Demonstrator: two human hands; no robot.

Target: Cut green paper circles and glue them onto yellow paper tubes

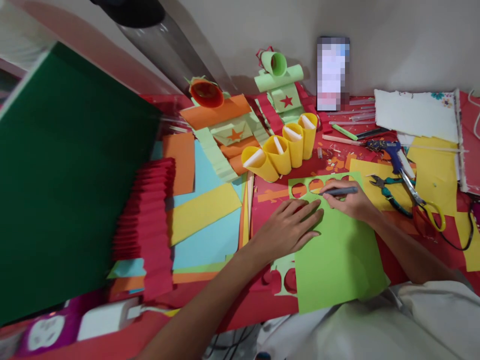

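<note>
A sheet of light green paper [337, 255] lies on the red table, with a row of round holes cut along its far edge. My left hand [294, 225] rests flat on the sheet's left side, fingers spread. In my right hand [348, 200] is a dark grey pen [340, 191], pinched between the fingers, its tip down by the row of holes. Just beyond the sheet stand several yellow paper tubes [277, 154] with white pieces inside. Behind them are folded paper figures, one orange [215, 111] and one pale green [279, 77], each bearing a star.
Pliers [392, 195], scissors [416, 192] and a blue glue gun [392, 152] lie at right on yellow paper. A phone [332, 75] leans on the wall. Pleated red paper [153, 230], coloured sheets and a big green board [75, 175] occupy the left. A white charger [107, 317] sits near the front edge.
</note>
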